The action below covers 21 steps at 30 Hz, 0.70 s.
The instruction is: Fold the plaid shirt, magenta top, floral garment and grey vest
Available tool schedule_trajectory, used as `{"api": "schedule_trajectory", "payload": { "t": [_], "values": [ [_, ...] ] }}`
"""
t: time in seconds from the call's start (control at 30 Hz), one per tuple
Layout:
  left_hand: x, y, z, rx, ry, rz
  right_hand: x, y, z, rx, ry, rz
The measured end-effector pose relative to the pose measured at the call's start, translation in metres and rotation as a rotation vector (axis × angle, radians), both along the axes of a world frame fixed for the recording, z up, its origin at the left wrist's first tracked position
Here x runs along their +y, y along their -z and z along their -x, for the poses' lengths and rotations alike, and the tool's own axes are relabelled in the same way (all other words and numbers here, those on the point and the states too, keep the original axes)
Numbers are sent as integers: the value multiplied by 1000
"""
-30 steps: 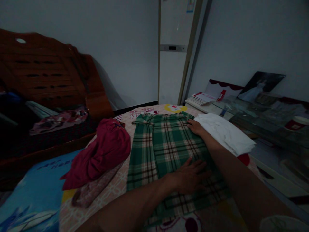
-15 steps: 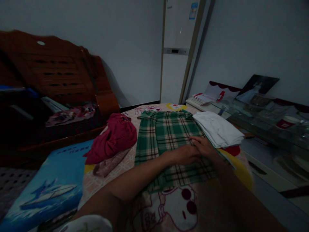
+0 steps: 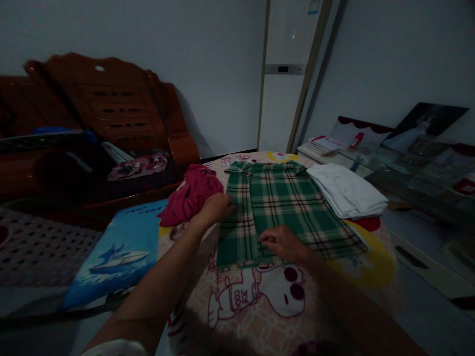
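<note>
Handling: light fingertips and even tension should keep the plaid (image 3: 293, 200) square. My left grip (image 3: 215, 208) curls at its left edge, my right grip (image 3: 285, 243) over its near part; whether either pinches fabric, I cannot tell. Condition: green, mostly flat, rumpled at the far edge, on the bench (image 3: 265, 324) between red cloth (image 3: 193, 195) and white cloth (image 3: 345, 190).

Carved wooden bench (image 3: 122, 106), pale wall (image 3: 218, 64), tall white cabinet-like unit (image 3: 280, 106), glass shelf (image 3: 401, 173), dim light
</note>
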<state>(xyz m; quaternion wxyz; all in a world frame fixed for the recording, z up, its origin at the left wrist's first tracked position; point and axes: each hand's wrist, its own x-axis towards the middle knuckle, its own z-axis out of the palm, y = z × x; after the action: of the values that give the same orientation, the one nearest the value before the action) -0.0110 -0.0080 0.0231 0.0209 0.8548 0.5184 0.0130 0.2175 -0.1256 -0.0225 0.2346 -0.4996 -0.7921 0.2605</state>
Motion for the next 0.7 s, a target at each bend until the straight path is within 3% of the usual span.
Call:
{"api": "schedule_trajectory", "payload": {
  "t": [0.1, 0.2, 0.4, 0.7],
  "values": [
    [-8, 13, 32, 57, -160, 34, -3, 4, 3, -34, -52, 5],
    [-20, 21, 47, -29, -165, 149, -6, 3, 2, -88, -84, 7],
    [-46, 27, 47, -310, -153, 388, -12, 3, 4, -169, -97, -43],
    [-74, 29, 48, -407, -149, 526, -10, 8, 6, -99, -81, -68]
  ]
}}
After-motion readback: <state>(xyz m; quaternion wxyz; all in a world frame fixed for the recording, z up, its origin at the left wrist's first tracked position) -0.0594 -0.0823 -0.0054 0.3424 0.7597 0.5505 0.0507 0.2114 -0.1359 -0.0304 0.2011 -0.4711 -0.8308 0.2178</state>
